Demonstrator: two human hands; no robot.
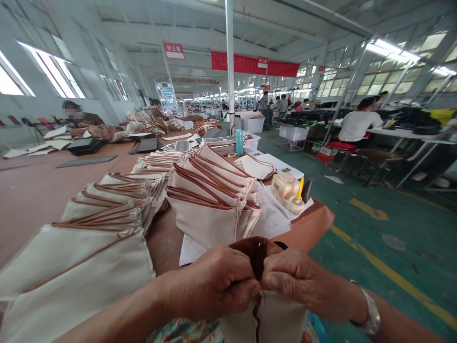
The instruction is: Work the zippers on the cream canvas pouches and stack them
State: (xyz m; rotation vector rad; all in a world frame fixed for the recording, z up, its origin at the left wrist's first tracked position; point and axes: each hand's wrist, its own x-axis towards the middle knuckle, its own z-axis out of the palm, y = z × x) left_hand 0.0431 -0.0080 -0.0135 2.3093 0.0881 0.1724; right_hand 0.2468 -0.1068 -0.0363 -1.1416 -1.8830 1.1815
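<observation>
In front of my body is a bag piece, cream outside and brown inside, with a dark brown seam running down its near side. My left hand pinches its upper edge just left of the seam. On the other side of the seam, my right hand grips the same edge with curled fingers. The two fists are close together, and their fingertips are partly hidden. Just beyond them stands a stack of cream pieces with brown edges. A long row of similar pieces leans along the table to the left.
A yellowish glue container with a yellow-handled tool stands on paper near the table's right corner. Farther back is a turquoise bottle. A person sits right, across the green floor; another person is at the far left.
</observation>
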